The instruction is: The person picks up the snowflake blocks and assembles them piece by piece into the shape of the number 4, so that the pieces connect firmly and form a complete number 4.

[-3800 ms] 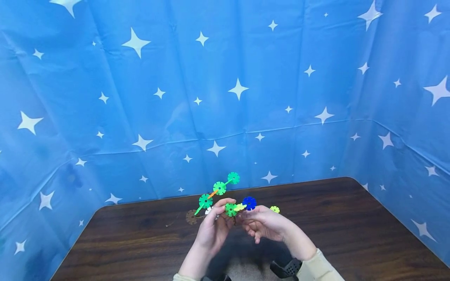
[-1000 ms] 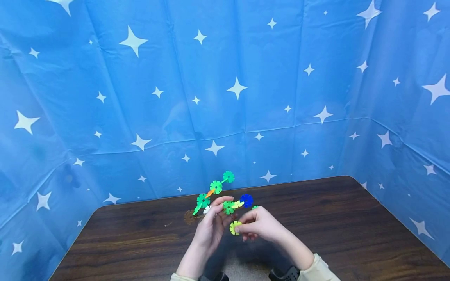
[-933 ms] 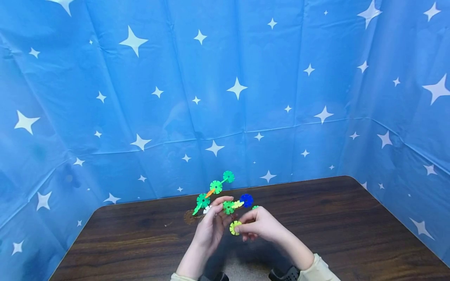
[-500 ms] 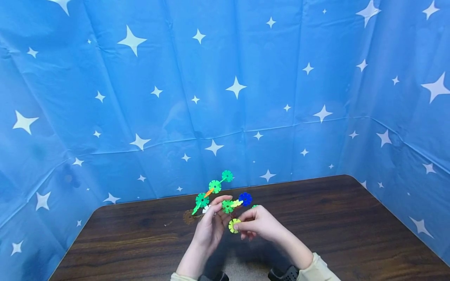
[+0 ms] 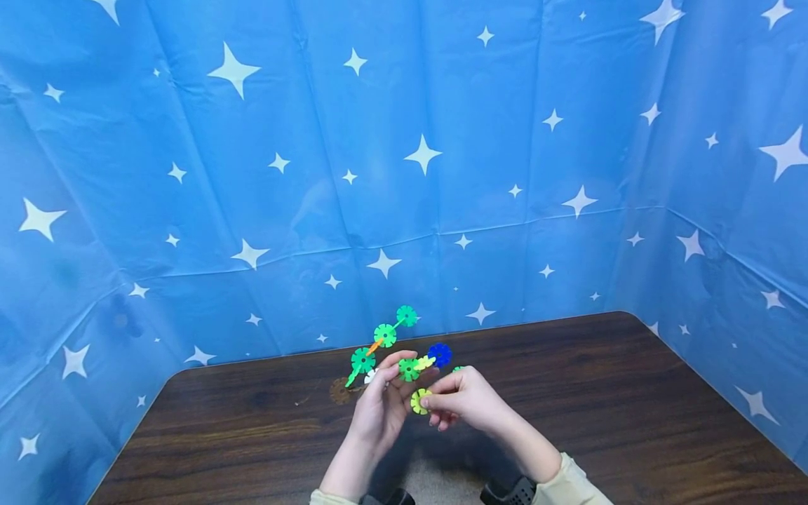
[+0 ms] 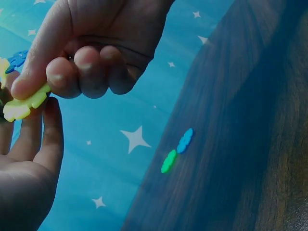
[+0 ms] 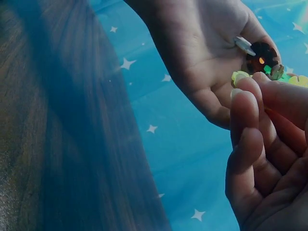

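Note:
My left hand [image 5: 379, 403] grips a chain of interlocking snowflake discs near its middle. From its fingers one arm rises with a green disc [image 5: 362, 360], an orange disc [image 5: 374, 346] and further green discs. A white disc [image 5: 369, 377] and a brown disc [image 5: 341, 391] show left of the hand. At its fingertips are another green disc [image 5: 409, 369], a pale yellow disc [image 5: 425, 362] and a dark blue disc [image 5: 440, 355]. Thumb and index finger of my right hand [image 5: 473, 401] pinch a yellow snowflake disc [image 5: 419, 402], held close to the left palm, just below the chain.
A green disc [image 5: 459, 369] peeks out behind the right hand. In the left wrist view a blue disc [image 6: 185, 140] and a green disc [image 6: 168, 161] lie on the dark wooden table [image 5: 600, 393]. A blue star-printed curtain [image 5: 442, 196] stands behind the table.
Several seconds ago the right hand was behind the chain and a yellow disc showed to its right; since then it has come forward pinching a yellow disc. Over the last second, that disc rose slightly.

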Tool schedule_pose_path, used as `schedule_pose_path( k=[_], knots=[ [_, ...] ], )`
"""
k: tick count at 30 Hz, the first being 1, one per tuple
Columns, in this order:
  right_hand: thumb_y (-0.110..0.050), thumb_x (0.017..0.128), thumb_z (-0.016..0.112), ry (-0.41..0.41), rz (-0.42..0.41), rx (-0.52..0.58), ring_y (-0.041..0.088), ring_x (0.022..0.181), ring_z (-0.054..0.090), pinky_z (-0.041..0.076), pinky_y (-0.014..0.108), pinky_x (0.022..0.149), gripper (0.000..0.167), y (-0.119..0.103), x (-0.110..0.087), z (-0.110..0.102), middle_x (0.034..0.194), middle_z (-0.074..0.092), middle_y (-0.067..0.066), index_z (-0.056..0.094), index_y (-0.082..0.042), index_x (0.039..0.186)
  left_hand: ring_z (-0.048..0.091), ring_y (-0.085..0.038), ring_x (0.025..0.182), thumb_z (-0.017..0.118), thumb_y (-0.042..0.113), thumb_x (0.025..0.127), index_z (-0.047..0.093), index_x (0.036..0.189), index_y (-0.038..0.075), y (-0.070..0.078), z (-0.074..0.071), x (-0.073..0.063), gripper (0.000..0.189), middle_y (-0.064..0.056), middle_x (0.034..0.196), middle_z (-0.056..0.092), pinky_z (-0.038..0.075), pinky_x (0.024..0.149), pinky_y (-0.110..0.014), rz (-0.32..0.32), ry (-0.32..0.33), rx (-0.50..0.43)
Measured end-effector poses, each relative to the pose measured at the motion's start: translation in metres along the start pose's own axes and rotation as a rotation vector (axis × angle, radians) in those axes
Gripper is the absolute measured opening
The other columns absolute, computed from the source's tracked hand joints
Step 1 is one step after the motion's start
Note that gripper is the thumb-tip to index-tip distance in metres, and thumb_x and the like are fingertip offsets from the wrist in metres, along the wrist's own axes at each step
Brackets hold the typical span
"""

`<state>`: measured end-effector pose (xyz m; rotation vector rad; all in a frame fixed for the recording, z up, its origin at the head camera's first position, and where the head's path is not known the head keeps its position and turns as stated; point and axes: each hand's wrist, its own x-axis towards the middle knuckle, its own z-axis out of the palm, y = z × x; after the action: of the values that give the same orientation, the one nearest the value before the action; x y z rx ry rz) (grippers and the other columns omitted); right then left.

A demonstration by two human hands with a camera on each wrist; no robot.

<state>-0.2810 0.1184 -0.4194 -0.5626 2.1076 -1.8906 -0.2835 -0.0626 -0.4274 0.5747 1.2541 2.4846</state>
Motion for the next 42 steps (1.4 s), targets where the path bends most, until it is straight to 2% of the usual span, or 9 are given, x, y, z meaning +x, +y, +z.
schedule_pose_path(
  k=[4, 8, 16, 23, 32, 42],
  knots=[
    [-0.008, 0.089, 0.068, 0.010, -0.016, 0.019, 0.010, 0.052, 0.061, 0.051, 0.024, 0.049, 0.020, 0.001, -0.001, 0.001, 0.061, 0.066, 0.004, 0.070, 0.012, 0.086, 0.059, -0.023, 0.117, 0.032, 0.023, 0.104, 0.060, 0.116, 0.024, -0.001, 0.001, 0.002, 0.031, 0.001, 0.112, 0.070, 0.050, 0.085, -0.033, -0.007, -0.011, -0.023],
    [-0.004, 0.089, 0.067, 0.005, -0.034, 0.068, 0.010, 0.052, 0.062, 0.053, 0.024, 0.050, 0.020, 0.003, -0.001, 0.003, 0.061, 0.066, 0.004, 0.068, 0.016, 0.090, 0.061, -0.023, 0.113, 0.032, 0.022, 0.103, 0.061, 0.114, 0.023, -0.002, 0.001, 0.002, 0.031, 0.001, 0.110, 0.071, 0.051, 0.083, -0.033, -0.010, 0.011, -0.050],
    [-0.003, 0.089, 0.067, 0.022, -0.078, 0.072, 0.011, 0.053, 0.062, 0.055, 0.027, 0.052, 0.019, 0.005, 0.000, 0.008, 0.064, 0.066, 0.010, 0.068, 0.017, 0.090, 0.063, -0.023, 0.111, 0.030, 0.021, 0.103, 0.063, 0.114, 0.023, -0.002, -0.001, 0.000, 0.034, 0.001, 0.110, 0.071, 0.050, 0.081, -0.033, 0.002, 0.010, -0.078],
    [-0.005, 0.090, 0.066, 0.039, -0.101, 0.082, 0.010, 0.053, 0.062, 0.055, 0.028, 0.052, 0.022, 0.011, 0.001, 0.011, 0.063, 0.066, 0.006, 0.068, 0.017, 0.089, 0.063, -0.026, 0.110, 0.034, 0.023, 0.102, 0.063, 0.113, 0.022, -0.002, 0.000, 0.000, 0.031, 0.000, 0.109, 0.071, 0.050, 0.078, -0.033, -0.016, 0.078, -0.094],
    [-0.003, 0.091, 0.064, 0.050, -0.130, 0.079, 0.010, 0.054, 0.063, 0.055, 0.028, 0.053, 0.020, 0.014, 0.001, 0.013, 0.066, 0.066, 0.016, 0.067, 0.018, 0.093, 0.064, -0.027, 0.108, 0.034, 0.022, 0.102, 0.062, 0.113, 0.022, -0.001, 0.003, 0.001, 0.030, -0.003, 0.111, 0.071, 0.050, 0.077, -0.033, -0.022, 0.116, -0.124],
    [-0.001, 0.090, 0.065, 0.075, -0.136, 0.092, 0.010, 0.054, 0.062, 0.055, 0.027, 0.053, 0.019, 0.015, 0.002, 0.015, 0.064, 0.065, 0.009, 0.067, 0.018, 0.092, 0.065, -0.027, 0.107, 0.033, 0.021, 0.102, 0.061, 0.113, 0.021, -0.001, 0.004, 0.000, 0.030, -0.004, 0.110, 0.071, 0.052, 0.075, -0.031, -0.005, 0.109, -0.134]
  ],
)
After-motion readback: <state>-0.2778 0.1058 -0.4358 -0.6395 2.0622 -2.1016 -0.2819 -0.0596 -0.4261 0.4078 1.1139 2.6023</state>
